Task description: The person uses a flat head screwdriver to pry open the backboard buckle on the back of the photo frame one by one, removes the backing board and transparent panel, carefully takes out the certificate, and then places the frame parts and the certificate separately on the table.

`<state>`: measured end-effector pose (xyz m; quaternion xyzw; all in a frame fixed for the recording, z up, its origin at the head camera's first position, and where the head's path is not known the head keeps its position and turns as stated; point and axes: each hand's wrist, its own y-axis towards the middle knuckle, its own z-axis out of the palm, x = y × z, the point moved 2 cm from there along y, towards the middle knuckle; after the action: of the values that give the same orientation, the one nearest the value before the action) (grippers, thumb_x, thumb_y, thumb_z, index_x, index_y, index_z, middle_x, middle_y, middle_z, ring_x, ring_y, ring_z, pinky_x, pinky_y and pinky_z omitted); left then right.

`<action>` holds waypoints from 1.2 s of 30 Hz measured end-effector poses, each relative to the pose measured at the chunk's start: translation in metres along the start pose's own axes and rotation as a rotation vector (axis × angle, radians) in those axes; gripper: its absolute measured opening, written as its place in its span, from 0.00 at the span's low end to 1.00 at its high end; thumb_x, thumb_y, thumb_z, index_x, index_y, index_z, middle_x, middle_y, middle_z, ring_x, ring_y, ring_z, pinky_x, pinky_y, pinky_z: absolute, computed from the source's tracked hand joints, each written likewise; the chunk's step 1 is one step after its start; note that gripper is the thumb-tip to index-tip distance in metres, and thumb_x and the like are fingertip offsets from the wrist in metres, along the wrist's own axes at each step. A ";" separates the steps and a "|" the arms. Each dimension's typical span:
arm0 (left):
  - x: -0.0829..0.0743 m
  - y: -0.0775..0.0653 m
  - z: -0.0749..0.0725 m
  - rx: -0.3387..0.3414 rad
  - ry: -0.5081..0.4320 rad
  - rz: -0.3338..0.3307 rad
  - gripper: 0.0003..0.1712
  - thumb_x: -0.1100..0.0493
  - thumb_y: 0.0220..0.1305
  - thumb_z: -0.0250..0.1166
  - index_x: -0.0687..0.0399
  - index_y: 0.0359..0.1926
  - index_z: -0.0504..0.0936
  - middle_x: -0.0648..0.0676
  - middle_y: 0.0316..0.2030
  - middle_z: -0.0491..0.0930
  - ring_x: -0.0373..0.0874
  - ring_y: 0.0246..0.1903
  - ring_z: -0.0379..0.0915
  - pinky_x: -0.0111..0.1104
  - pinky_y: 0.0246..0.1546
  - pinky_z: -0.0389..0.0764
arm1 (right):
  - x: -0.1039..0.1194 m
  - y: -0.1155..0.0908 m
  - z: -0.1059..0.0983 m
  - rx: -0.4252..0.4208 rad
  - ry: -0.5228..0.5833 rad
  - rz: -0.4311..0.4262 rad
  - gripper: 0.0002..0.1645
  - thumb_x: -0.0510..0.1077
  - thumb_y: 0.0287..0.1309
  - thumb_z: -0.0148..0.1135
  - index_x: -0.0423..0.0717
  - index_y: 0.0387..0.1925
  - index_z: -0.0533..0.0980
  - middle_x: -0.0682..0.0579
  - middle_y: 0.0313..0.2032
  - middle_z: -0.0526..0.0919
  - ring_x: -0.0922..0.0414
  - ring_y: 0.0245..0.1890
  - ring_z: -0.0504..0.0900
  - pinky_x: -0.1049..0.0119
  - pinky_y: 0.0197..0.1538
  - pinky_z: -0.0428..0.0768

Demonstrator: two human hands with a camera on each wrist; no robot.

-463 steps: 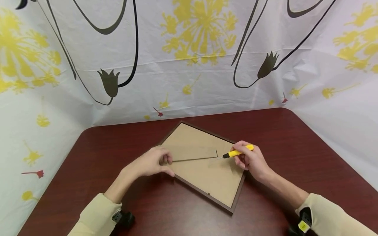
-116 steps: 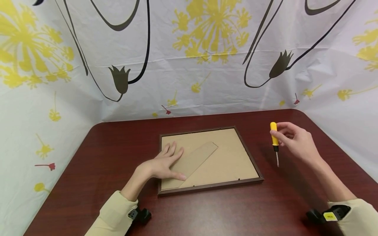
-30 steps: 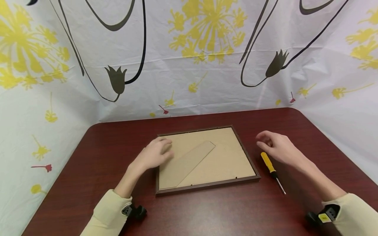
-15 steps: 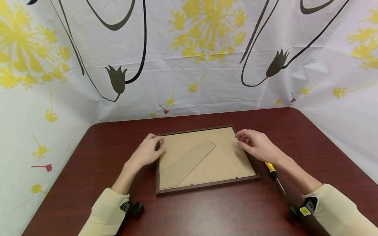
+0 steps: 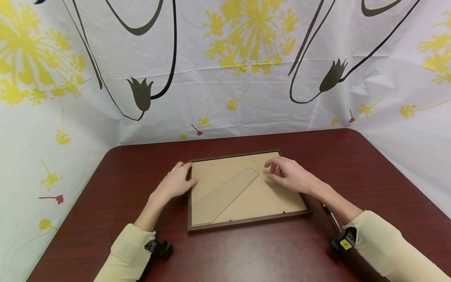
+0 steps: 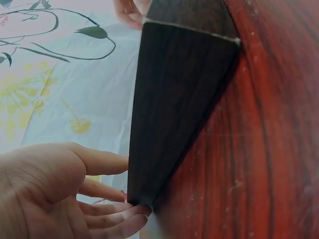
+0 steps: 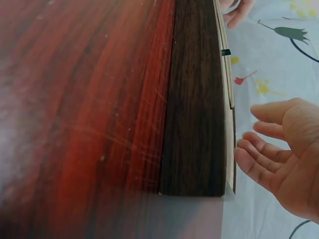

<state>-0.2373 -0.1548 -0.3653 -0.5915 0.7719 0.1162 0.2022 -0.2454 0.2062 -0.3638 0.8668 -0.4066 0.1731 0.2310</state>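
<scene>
A picture frame (image 5: 248, 219) with a dark brown wooden rim lies face down on the table, its tan backing board (image 5: 275, 196) up. On the board slants a long flap (image 5: 229, 192), the frame's easel stand, lying flat. My left hand (image 5: 174, 182) grips the frame's left side near the far corner, thumb over the rim; in the left wrist view its fingers reach round the rim's end. Over the board's right part hovers my right hand (image 5: 290, 176), fingers loosely curled and holding nothing. A screwdriver (image 5: 332, 219) lies right of the frame, mostly hidden under my right forearm.
The dark red wooden table (image 5: 246, 258) runs back to a white patterned sheet (image 5: 218, 102) that hangs behind and at both sides. Small dark tabs (image 7: 226, 52) show along the frame's near inner edge. Each wrist wears a black camera (image 5: 160, 248).
The screwdriver has been put down on the table, right of the frame. My right hand has moved left, over the board. My left hand has shifted slightly left onto the frame's left rim.
</scene>
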 end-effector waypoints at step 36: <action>0.004 0.000 0.007 0.126 -0.004 0.108 0.34 0.61 0.81 0.47 0.83 0.73 0.47 0.77 0.66 0.55 0.59 0.55 0.70 0.49 0.57 0.71 | 0.011 0.048 0.027 0.215 -0.082 -0.240 0.22 0.41 0.59 0.72 0.42 0.54 0.78 0.51 0.54 0.77 0.55 0.52 0.78 0.56 0.54 0.76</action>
<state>-0.2369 -0.1550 -0.3732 -0.5347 0.8081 0.0795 0.2338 -0.2739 0.1577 -0.3689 0.9352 -0.2884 0.1514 0.1392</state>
